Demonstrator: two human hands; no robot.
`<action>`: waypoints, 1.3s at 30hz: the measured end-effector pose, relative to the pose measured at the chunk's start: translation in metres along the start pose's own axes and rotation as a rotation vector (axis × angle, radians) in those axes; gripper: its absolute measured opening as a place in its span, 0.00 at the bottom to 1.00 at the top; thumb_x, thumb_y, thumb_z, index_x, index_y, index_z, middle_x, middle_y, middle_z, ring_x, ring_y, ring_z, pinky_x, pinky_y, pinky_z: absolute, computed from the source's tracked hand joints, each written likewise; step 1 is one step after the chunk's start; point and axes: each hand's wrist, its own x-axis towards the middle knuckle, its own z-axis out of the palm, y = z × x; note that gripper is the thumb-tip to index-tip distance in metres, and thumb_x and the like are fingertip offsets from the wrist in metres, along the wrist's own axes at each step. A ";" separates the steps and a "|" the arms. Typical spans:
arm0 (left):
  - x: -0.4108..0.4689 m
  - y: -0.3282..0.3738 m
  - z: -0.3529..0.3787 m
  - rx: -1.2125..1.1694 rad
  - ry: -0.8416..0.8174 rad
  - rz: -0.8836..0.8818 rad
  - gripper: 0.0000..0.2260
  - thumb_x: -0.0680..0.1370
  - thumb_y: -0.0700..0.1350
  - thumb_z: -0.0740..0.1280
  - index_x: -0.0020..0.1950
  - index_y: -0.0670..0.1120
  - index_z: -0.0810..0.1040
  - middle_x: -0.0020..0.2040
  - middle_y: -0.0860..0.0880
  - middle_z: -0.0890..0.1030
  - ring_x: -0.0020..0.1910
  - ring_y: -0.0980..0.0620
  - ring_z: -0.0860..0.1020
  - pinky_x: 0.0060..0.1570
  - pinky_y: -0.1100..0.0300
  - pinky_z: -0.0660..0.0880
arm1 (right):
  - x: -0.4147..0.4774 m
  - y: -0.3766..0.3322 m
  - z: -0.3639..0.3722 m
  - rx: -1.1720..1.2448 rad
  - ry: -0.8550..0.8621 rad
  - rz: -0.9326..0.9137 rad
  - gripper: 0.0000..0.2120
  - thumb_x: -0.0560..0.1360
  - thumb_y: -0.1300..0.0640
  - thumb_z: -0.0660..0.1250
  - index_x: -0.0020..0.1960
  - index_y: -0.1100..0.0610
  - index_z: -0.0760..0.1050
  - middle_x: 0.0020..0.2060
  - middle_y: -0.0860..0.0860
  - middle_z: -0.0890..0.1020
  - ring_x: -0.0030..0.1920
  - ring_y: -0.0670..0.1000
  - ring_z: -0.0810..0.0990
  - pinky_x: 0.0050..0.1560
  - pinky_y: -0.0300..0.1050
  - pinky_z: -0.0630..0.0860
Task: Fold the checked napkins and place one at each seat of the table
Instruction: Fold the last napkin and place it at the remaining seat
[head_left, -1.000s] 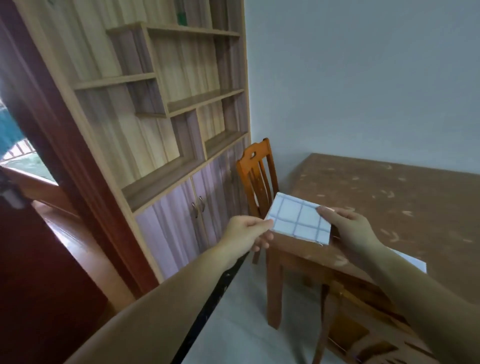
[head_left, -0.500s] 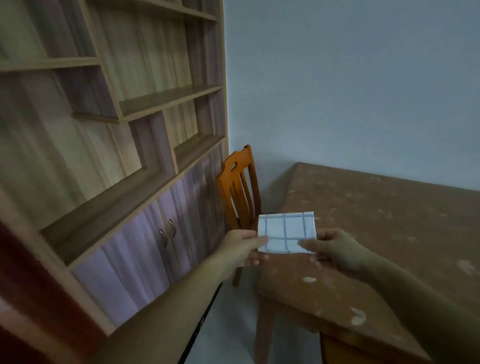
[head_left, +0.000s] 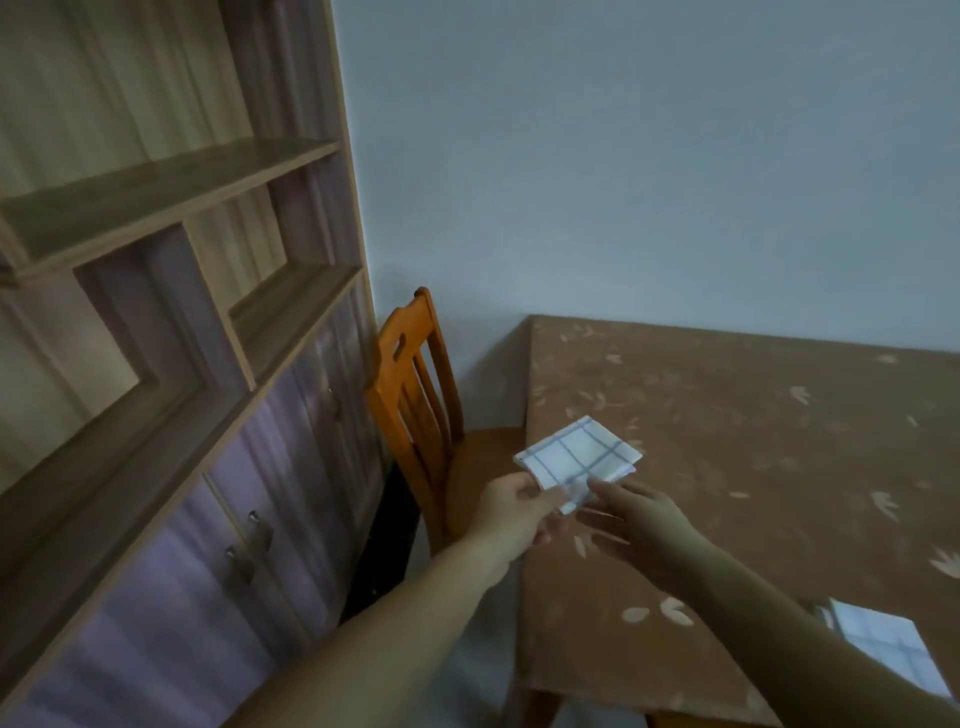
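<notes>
Here the napkin (head_left: 576, 457), folded into a small white square with blue checks, is sitting over the table (head_left: 753, 467) just inside its left edge. I cannot tell whether it is lying flat on the top or hanging a little above it. The left hand (head_left: 511, 512) is reaching in from seven o'clock and is pinching the napkin's near left corner, thumb on top and the other fingers curled beneath. The right hand (head_left: 644, 530) is reaching in from five o'clock. One fingertip is touching the napkin's near edge while the other fingers are lying loosely stretched below it, blurred, so I cannot tell whether this hand is gripping the cloth. A chair (head_left: 410, 395) of orange wood is standing at ten o'clock of the napkin, its seat facing the table's left edge and its back toward the cabinet (head_left: 171, 395). The cabinet is filling the left side, showing open shelves above and two doors with small handles (head_left: 249, 540) below. A second napkin (head_left: 888, 636), also checked, is lying on the table at four o'clock of the hands, near the front edge and just beside the right forearm. A pale wall (head_left: 623, 156) is rising behind the table at twelve o'clock.
</notes>
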 end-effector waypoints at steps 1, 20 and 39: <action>0.009 0.000 0.002 0.028 -0.019 -0.002 0.11 0.76 0.49 0.71 0.58 0.52 0.79 0.47 0.53 0.85 0.45 0.50 0.84 0.43 0.59 0.79 | 0.010 -0.003 0.000 0.007 0.024 -0.024 0.11 0.77 0.57 0.68 0.59 0.58 0.78 0.50 0.55 0.86 0.52 0.55 0.84 0.48 0.47 0.77; 0.199 -0.024 0.015 0.036 0.046 -0.250 0.06 0.79 0.50 0.67 0.55 0.54 0.78 0.47 0.50 0.83 0.39 0.54 0.80 0.40 0.60 0.77 | 0.200 0.010 -0.044 -0.091 -0.066 0.155 0.09 0.78 0.62 0.68 0.58 0.60 0.78 0.40 0.55 0.85 0.35 0.49 0.84 0.34 0.41 0.76; 0.367 -0.069 0.007 0.300 -0.018 -0.262 0.18 0.78 0.40 0.68 0.68 0.48 0.73 0.50 0.48 0.82 0.37 0.56 0.81 0.34 0.66 0.76 | 0.353 0.011 -0.049 -0.426 0.413 0.192 0.08 0.72 0.65 0.65 0.44 0.55 0.81 0.30 0.51 0.84 0.27 0.45 0.80 0.29 0.39 0.75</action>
